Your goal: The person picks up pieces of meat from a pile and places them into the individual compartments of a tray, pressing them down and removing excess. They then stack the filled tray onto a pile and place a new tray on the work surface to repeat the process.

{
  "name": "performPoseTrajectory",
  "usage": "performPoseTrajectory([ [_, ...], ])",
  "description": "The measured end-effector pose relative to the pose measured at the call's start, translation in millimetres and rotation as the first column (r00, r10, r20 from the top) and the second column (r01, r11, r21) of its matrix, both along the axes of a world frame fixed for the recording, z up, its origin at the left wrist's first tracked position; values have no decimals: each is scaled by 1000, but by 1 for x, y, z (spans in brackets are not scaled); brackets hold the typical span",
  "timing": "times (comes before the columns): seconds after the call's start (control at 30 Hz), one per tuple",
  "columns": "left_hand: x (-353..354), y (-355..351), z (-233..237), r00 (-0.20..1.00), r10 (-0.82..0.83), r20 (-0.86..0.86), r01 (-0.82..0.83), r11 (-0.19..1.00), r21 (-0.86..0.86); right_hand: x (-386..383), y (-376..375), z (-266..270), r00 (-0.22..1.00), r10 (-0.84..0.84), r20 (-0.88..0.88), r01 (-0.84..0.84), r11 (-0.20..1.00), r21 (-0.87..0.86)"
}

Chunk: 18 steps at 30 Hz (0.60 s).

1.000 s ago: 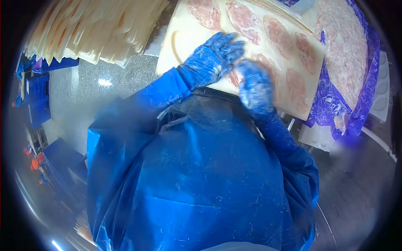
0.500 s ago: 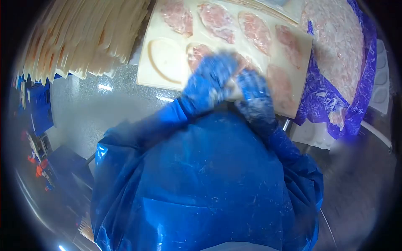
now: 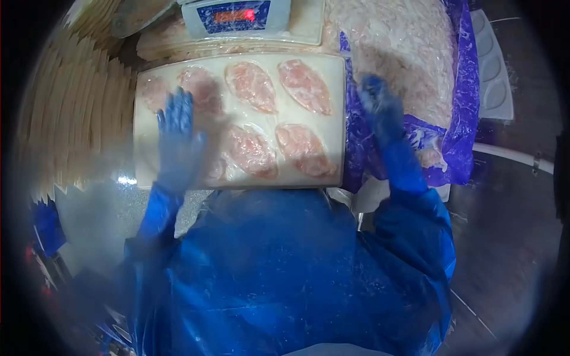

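Note:
My left hand (image 3: 180,142), in a blue glove, lies over the left part of a white moulded tray (image 3: 237,181) with its fingers stretched out, holding nothing. Oval pieces of pale pink raw meat (image 3: 251,87) fill several hollows of the tray. Part of the left side is hidden under my left hand and forearm. My right hand (image 3: 380,105), gloved in blue too, is beyond the tray's right edge, over purple plastic sheeting (image 3: 358,142) and beside a large heap of raw meat (image 3: 409,53). Its fingers are dark and blurred.
A scale (image 3: 237,18) with a red lit display stands behind the tray. Stacked thin pale boards (image 3: 83,118) fill the left side. Another white tray with round hollows (image 3: 494,71) lies at the far right. A pale rail (image 3: 510,155) runs below it.
My hands, together over the tray's near middle before, have parted: left hand to the tray's left side, right hand to the meat heap. The view has shifted, bringing the scale into sight.

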<state>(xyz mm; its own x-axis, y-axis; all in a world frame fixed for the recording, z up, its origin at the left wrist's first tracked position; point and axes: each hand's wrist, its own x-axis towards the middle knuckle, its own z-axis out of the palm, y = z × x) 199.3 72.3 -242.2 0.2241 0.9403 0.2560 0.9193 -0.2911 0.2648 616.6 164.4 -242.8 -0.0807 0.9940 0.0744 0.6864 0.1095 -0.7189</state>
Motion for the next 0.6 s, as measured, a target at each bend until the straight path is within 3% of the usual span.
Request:
performPoseTrajectory([
  [0.03,-5,13,-12,1000,7,-1,-7,1000,2,19,25,-9,993,-101,61,105,992,-72],
  [0.1,-12,29,-42,982,115,-153,-122,992,-38,45,72,-32,960,-100,262,19,955,296],
  [0.23,-12,29,-46,979,135,-153,-139,990,-17,24,146,-37,968,-228,101,178,915,361],
  [0.3,-11,29,-43,975,140,-174,-146,989,-19,22,188,-65,953,-264,146,91,713,695],
  [0.33,-10,29,-41,972,134,-192,-142,989,-31,18,196,-74,955,-263,140,94,712,696],
  [0.4,-10,27,-44,966,139,-218,-147,989,-23,8,205,-90,897,-269,351,5,800,600],
  [0.43,-10,29,-42,960,148,-237,-156,988,-16,16,212,-98,900,-267,345,4,796,606],
  [0.5,-12,29,-39,956,166,-242,-181,982,-43,41,225,-103,924,55,378,-261,813,521],
  [0.53,-12,29,-39,960,167,-226,-181,982,-44,47,215,-100,983,120,141,-173,867,467],
  [0.6,-11,28,-37,973,158,-171,-165,986,-30,39,172,-59,962,140,-236,-42,926,376],
])
